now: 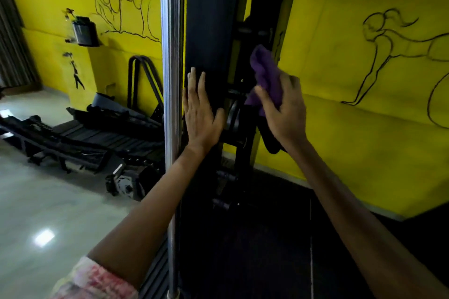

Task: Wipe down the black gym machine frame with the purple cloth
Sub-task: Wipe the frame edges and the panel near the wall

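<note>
The black gym machine frame (209, 19) rises upright through the middle of the head view. My left hand (200, 110) lies flat against its wide front post, fingers straight and pointing up. My right hand (283, 109) grips a bunched purple cloth (266, 73) just right of that post, held against the darker inner upright and its black fittings. The cloth sticks up above my fingers. The hand is slightly blurred.
A chrome guide rod (171, 80) runs vertically just left of the frame. Dismantled black machine parts (92, 133) lie on the pale floor at left. A yellow wall (364, 104) with line drawings stands behind. A black mat (267, 250) covers the floor below.
</note>
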The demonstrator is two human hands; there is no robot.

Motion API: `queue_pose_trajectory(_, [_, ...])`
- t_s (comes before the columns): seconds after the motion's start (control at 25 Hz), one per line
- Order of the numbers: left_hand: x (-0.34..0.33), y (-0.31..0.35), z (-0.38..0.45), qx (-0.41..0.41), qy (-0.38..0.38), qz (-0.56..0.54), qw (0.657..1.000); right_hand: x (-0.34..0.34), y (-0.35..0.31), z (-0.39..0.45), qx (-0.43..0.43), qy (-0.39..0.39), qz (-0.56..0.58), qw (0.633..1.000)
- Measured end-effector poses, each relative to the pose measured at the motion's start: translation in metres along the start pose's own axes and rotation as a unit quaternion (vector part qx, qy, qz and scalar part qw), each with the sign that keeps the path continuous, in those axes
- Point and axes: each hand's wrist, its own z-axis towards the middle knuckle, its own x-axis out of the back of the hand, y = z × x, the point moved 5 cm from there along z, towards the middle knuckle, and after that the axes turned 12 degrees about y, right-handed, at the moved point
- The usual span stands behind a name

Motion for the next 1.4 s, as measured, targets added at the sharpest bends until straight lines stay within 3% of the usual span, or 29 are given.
queue_pose_trajectory(0.04, [-0.001, 0.006, 0.006, 0.006, 0.012, -0.012, 1.0, -0.016, -0.009, 0.001, 0.059, -0.036, -0.093, 0.993])
queue_pose_trajectory(0.16, [-0.004, 0.017, 0.027, 0.037, 0.053, -0.073, 0.995, -0.049, -0.015, -0.008, 0.162, -0.097, -0.323, 0.927])
queue_pose_trajectory(0.32, [-0.014, 0.015, 0.052, 0.041, 0.1, -0.133, 0.985, -0.05, -0.018, 0.011, 0.171, -0.215, -0.381, 0.883])
queue_pose_trajectory(0.4, [-0.02, 0.013, 0.057, 0.04, 0.117, -0.131, 0.984, -0.056, -0.012, 0.026, 0.11, -0.267, -0.32, 0.902])
queue_pose_trajectory(0.48, [-0.023, 0.011, 0.057, 0.031, 0.127, -0.119, 0.984, -0.062, 0.005, 0.044, -0.087, -0.357, -0.16, 0.916])
queue_pose_trajectory(0.56, [-0.023, 0.012, 0.057, 0.022, 0.132, -0.119, 0.984, -0.065, 0.012, 0.056, -0.257, -0.406, -0.034, 0.876])
queue_pose_trajectory(0.6, [-0.022, 0.012, 0.056, 0.018, 0.134, -0.122, 0.983, -0.064, 0.012, 0.056, -0.263, -0.414, -0.035, 0.871])
queue_pose_trajectory(0.68, [-0.021, 0.012, 0.053, 0.016, 0.135, -0.134, 0.982, -0.064, 0.01, 0.046, -0.16, -0.37, -0.125, 0.907])
queue_pose_trajectory(0.76, [-0.022, 0.009, 0.055, 0.021, 0.14, -0.152, 0.978, -0.056, 0.007, 0.019, 0.009, -0.227, -0.215, 0.95])
queue_pose_trajectory(0.84, [-0.021, 0.006, 0.052, 0.017, 0.141, -0.169, 0.975, -0.042, 0.001, -0.012, 0.081, -0.097, -0.134, 0.983])
queue_pose_trajectory(0.92, [-0.021, 0.002, 0.049, 0.003, 0.133, -0.183, 0.974, -0.028, 0.011, -0.026, -0.031, -0.007, 0.039, 0.999])
queue_pose_trajectory(1.0, [-0.024, -0.003, 0.048, -0.005, 0.13, -0.186, 0.974, -0.014, 0.031, -0.045, -0.255, 0.067, 0.188, 0.946])
queue_pose_trajectory(1.04, [-0.025, -0.005, 0.049, -0.011, 0.13, -0.18, 0.975, -0.011, 0.039, -0.061, -0.353, 0.076, 0.219, 0.907])
queue_pose_trajectory(1.08, [-0.027, -0.007, 0.05, -0.017, 0.131, -0.175, 0.976, -0.01, 0.042, -0.075, -0.4, 0.046, 0.212, 0.891])
queue_pose_trajectory(1.12, [-0.028, -0.009, 0.05, -0.021, 0.132, -0.17, 0.976, -0.013, 0.04, -0.084, -0.402, -0.018, 0.171, 0.9])
queue_pose_trajectory(1.2, [-0.029, -0.011, 0.051, -0.023, 0.141, -0.165, 0.976, -0.032, 0.027, -0.088, -0.299, -0.173, 0.02, 0.938])
queue_pose_trajectory(1.24, [-0.029, -0.012, 0.052, -0.024, 0.148, -0.164, 0.975, -0.043, 0.017, -0.084, -0.25, -0.204, -0.043, 0.946])
queue_pose_trajectory(1.4, [-0.032, -0.018, 0.051, -0.038, 0.166, -0.165, 0.971, -0.064, -0.008, -0.055, -0.216, -0.129, -0.101, 0.962])
